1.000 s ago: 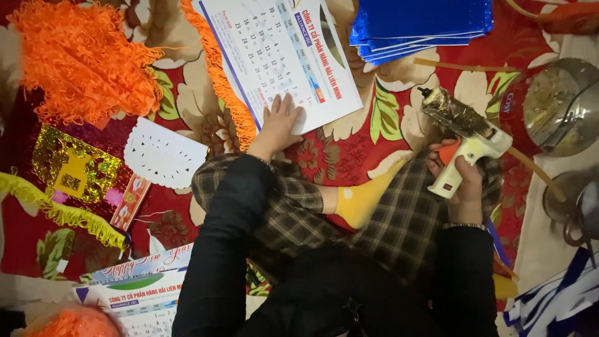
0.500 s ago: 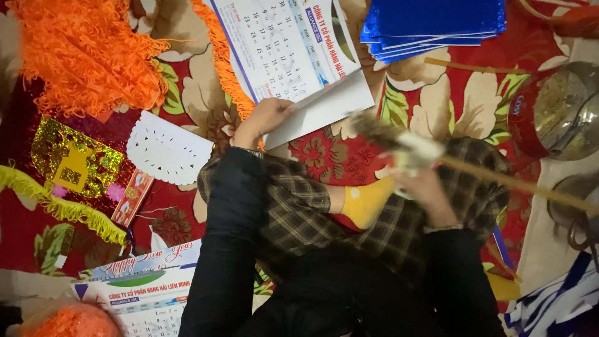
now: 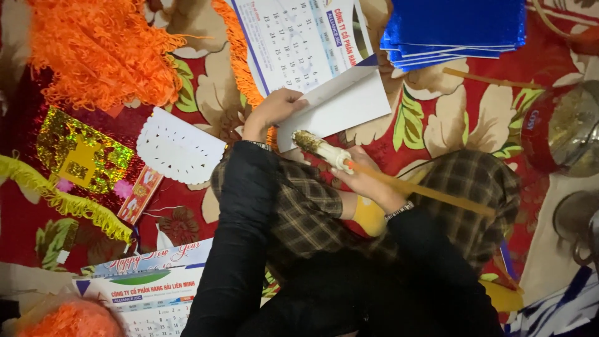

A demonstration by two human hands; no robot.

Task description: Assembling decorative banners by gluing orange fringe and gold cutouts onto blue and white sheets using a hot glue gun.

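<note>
White paper is what we hold with our left hand [image 3: 274,112]: the fingers are pinching the near edge of a folded white sheet [image 3: 340,106], which lies on the red flowered cloth [image 3: 462,118] just below a printed calendar page [image 3: 299,37] at the far edge of the cloth. Our right hand [image 3: 368,181] is closed around a white glue gun [image 3: 324,150] with a dirty, glittery nozzle; the nozzle points toward the left hand and comes very near to the near edge of the sheet. We cannot tell if it touches the paper. A thin yellow stick [image 3: 437,195] passes under the right hand and lies over our checked trousers [image 3: 474,187].

A stack of blue shiny sheets [image 3: 458,25] sits at the far right corner of the cloth. A heap of orange fringe [image 3: 100,50] fills the far left corner. Beside our left knee lies a white cut-paper piece [image 3: 178,150], and further to the left a gold glitter ornament [image 3: 78,153] with yellow fringe [image 3: 62,200] below it. Another calendar [image 3: 150,287] lies at the near left edge.
</note>
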